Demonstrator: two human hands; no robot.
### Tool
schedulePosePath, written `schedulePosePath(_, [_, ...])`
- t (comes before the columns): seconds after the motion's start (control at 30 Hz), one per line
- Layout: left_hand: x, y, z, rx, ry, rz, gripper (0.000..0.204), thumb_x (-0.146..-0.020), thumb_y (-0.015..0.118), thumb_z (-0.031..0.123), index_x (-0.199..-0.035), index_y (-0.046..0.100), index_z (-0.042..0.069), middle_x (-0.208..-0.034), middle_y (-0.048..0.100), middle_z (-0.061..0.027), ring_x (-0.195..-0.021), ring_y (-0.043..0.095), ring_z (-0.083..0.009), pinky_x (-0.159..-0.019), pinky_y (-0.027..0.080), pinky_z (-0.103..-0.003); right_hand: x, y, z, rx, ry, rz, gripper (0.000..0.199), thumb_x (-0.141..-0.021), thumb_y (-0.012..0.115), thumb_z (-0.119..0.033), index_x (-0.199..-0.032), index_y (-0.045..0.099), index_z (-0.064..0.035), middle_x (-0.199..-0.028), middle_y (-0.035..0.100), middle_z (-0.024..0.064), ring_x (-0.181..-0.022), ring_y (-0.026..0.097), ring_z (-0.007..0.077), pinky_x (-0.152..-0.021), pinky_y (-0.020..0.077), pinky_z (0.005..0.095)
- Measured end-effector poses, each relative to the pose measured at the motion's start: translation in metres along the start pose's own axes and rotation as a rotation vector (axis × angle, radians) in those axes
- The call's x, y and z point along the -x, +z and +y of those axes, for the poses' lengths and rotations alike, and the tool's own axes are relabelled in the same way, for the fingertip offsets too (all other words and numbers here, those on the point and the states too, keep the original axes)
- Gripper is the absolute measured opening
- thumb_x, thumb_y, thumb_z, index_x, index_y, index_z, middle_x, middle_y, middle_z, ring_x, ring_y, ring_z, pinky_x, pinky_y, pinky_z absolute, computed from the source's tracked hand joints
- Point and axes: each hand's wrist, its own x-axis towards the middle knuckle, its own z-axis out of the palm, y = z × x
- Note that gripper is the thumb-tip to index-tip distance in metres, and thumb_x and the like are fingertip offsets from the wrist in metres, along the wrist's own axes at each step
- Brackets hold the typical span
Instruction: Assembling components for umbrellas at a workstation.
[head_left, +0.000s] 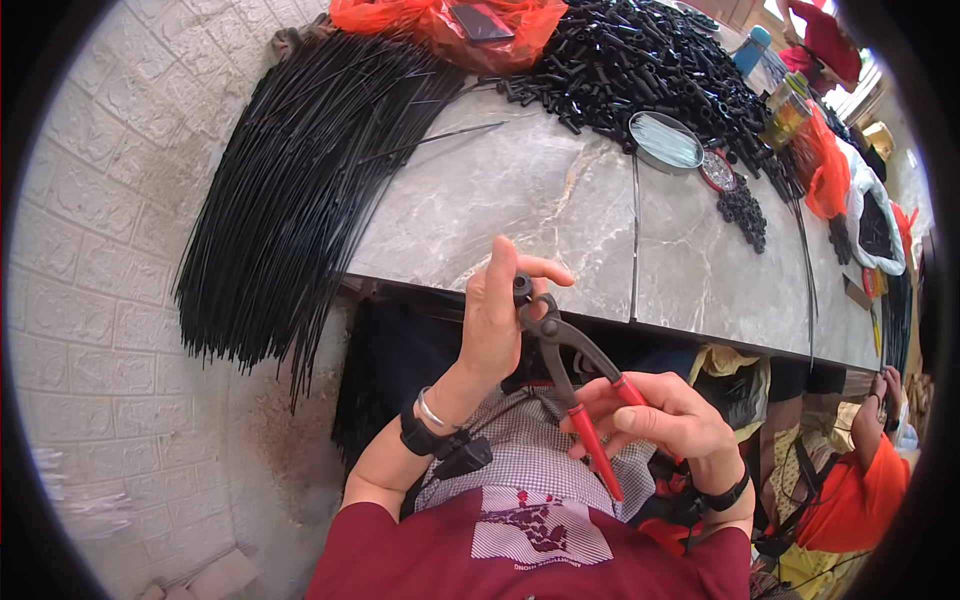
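In front of my lap, my right hand [665,415] is wrapped around the red handles of a pair of pincers [594,448]. Their dark metal jaws point up and to the left. My left hand [490,320] pinches a small black tubular piece [522,288], its round end showing a hole. The jaws are right beside this piece; whether they bite on it I cannot tell. Beyond my hands, a big heap of short black tubes [640,70] covers the far part of the marble-patterned table [520,190]. A thick bundle of long thin black rods [310,190] hangs over its left edge.
An oval dish of pale thin sticks [665,140], a round container [717,170] and small black pieces [742,215] lie at right. Orange plastic bags [500,35] sit at the back. A co-worker in orange [855,500] sits on the right; a brick-patterned wall [90,250] stands left.
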Motion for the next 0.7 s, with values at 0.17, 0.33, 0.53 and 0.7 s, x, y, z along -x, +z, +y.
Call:
schedulePosePath(0.17, [0.002, -0.001, 0.0, -0.024, 0.021, 0.006, 0.07, -0.1, 0.031, 0.053, -0.078, 0.07, -0.001, -0.054, 0.042, 0.0054, -0.053, 0.041, -0.0035, -0.053, 0.034, -0.018, 0.003, 0.0, -0.005, 0.017, 0.048, 0.043, 0.041, -0.099, 0.046, -0.02, -0.127, 0.044, 0.0096, -0.102, 0.063, 0.0174, -0.085, 0.065, 0.0202, -0.067, 0.0557, 0.0295])
schedulePosePath(0.33, [0.005, 0.002, 0.0, -0.109, 0.042, 0.042, 0.069, -0.101, 0.03, 0.05, -0.075, 0.07, 0.0, -0.055, 0.047, 0.0041, -0.053, 0.043, -0.0037, -0.053, 0.034, -0.02, 0.005, 0.005, -0.008, 0.027, 0.062, 0.054, 0.033, -0.1, 0.044, -0.019, -0.12, 0.044, 0.0076, -0.084, 0.06, 0.0094, -0.065, 0.058, 0.0127, -0.051, 0.0495, 0.0256])
schedulePosePath(0.53, [0.006, 0.008, -0.002, -0.18, 0.109, 0.088, 0.071, -0.101, 0.03, 0.051, -0.072, 0.066, -0.002, -0.047, 0.046, 0.0011, -0.045, 0.038, -0.0043, -0.046, 0.029, -0.021, 0.007, 0.009, -0.007, 0.012, 0.133, 0.074, 0.024, -0.102, 0.04, -0.018, -0.112, 0.045, 0.0032, -0.074, 0.053, 0.0043, -0.052, 0.051, 0.009, -0.045, 0.0438, 0.0234])
schedulePosePath(0.7, [0.005, 0.005, -0.006, -0.149, 0.088, 0.068, 0.069, -0.102, 0.027, 0.049, -0.079, 0.07, 0.001, -0.053, 0.044, 0.0048, -0.052, 0.041, -0.0029, -0.051, 0.031, -0.019, 0.008, 0.01, -0.006, 0.059, 0.117, 0.079, 0.028, -0.102, 0.041, -0.02, -0.116, 0.044, 0.0044, -0.08, 0.059, 0.0075, -0.055, 0.057, 0.0115, -0.046, 0.0477, 0.0243])
